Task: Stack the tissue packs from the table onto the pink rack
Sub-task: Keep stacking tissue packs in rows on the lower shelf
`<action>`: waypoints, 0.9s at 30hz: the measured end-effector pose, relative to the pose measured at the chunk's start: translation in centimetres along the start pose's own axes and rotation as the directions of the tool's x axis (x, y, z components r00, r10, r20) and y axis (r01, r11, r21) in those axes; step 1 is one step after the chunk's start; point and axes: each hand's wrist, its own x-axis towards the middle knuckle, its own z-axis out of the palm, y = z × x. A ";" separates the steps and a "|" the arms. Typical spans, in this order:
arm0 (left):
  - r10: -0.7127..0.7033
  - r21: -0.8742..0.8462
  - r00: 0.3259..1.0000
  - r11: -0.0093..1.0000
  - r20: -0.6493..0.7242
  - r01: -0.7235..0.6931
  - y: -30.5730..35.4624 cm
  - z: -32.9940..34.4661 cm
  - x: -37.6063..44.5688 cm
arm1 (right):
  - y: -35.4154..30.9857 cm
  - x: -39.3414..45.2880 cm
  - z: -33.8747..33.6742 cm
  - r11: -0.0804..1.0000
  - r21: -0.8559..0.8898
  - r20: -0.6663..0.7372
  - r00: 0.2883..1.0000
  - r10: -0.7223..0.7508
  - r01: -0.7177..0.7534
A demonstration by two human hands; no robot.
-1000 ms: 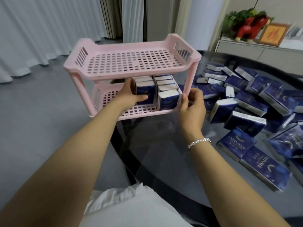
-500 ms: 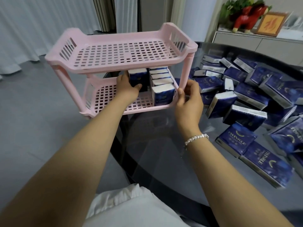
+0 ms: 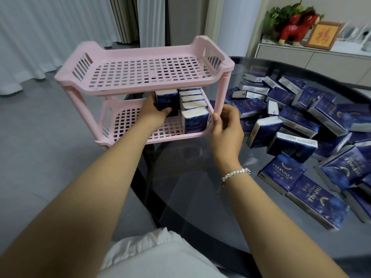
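A pink two-shelf rack [image 3: 140,85] stands at the left edge of the dark glass table [image 3: 190,187]. On its lower shelf several dark blue tissue packs [image 3: 193,121] stand upright in a row at the right end. My left hand [image 3: 153,115] reaches into the lower shelf and holds one blue pack [image 3: 167,102] beside that row, thumb against its front. My right hand [image 3: 225,127] hovers at the rack's front right corner with fingers loosely curled and holds nothing. The top shelf holds nothing.
Many loose blue tissue packs [image 3: 291,143] lie heaped over the right half of the table. A sideboard [image 3: 313,59] with a red figurine and a framed picture stands behind. Grey floor and white curtains lie to the left. White clothing shows at the bottom.
The view has shifted slightly; my left hand stays on the pack in the lower shelf, pushed a little deeper. My right hand remains by the rack's front right leg.
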 end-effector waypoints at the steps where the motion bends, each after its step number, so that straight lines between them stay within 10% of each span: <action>1: 0.000 -0.012 1.000 1.000 0.005 0.001 0.0 -0.1 -0.1 | 0.0 0.0 0.0 1.000 0.002 0.001 1.000 0.001 -0.001; 27: 0.070 -0.101 0.997 0.993 0.029 -0.067 7.8 1.3 -15.4 | -4.6 -3.6 -8.7 0.992 -0.069 0.057 0.993 0.107 -0.103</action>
